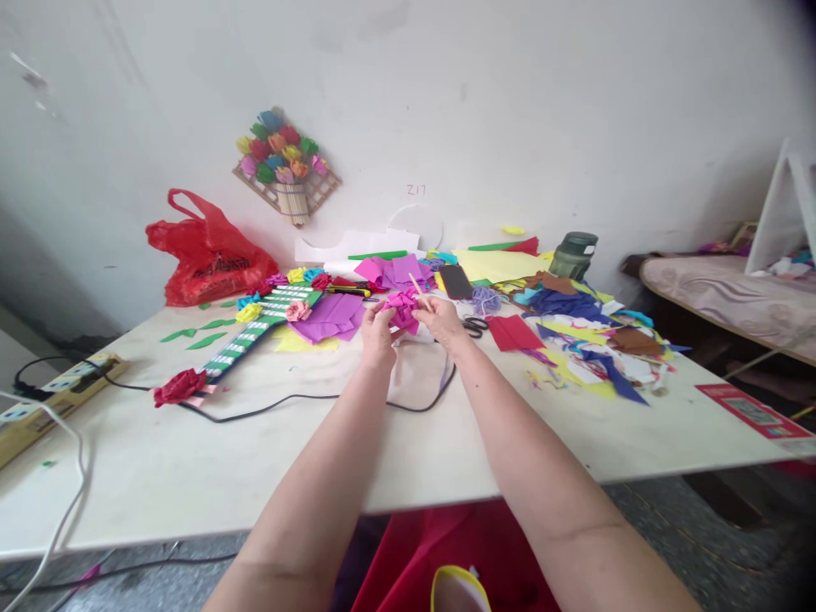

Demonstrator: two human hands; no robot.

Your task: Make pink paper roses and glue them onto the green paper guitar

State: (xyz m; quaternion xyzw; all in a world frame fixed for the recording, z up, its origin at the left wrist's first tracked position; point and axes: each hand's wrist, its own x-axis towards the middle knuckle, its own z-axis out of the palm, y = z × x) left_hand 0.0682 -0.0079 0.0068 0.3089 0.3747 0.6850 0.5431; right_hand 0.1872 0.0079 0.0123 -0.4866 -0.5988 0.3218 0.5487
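Note:
A bright pink crepe-paper flower is held above the middle of the table, between my two hands. My left hand pinches its left side with fingers closed. My right hand is closed around a thin wooden stick that points up and to the left, and its fingertips are at the flower's right side. Behind my hands lie sheets of purple paper. Black-handled scissors rest just right of my right hand, near a dark phone and a ball of purple yarn.
A green-and-white striped panel with paper flowers lies left of my hands. Behind it stands a red plastic bag. Paper scraps and a dark bottle are at right. A black cable crosses the table from a power strip.

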